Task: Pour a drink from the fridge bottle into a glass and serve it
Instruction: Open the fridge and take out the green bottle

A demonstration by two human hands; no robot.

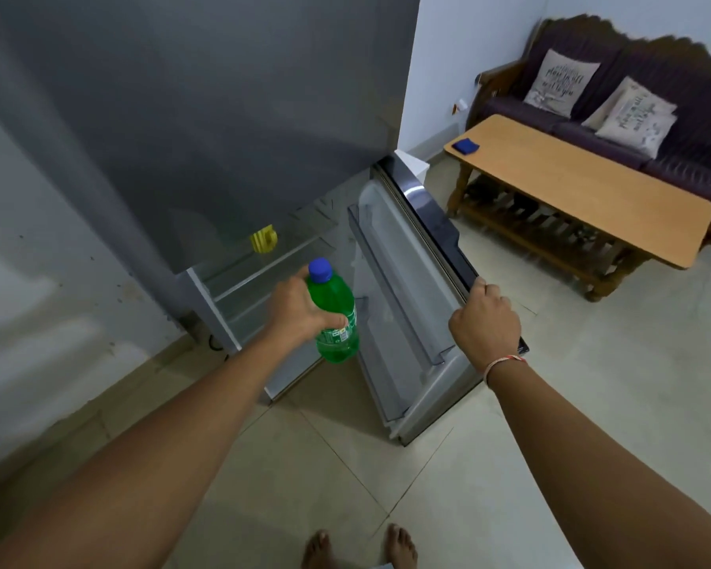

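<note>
Now the left hand is wrapped around a green bottle with a blue cap, holding it upright in front of the open fridge. At about 3 o'clock from the bottle, the right hand grips the top edge of the fridge door, which is swung wide open. Far off near 1 o'clock stands a wooden table with a small blue thing on it. A dark sofa with pillows sits behind the table.
</note>
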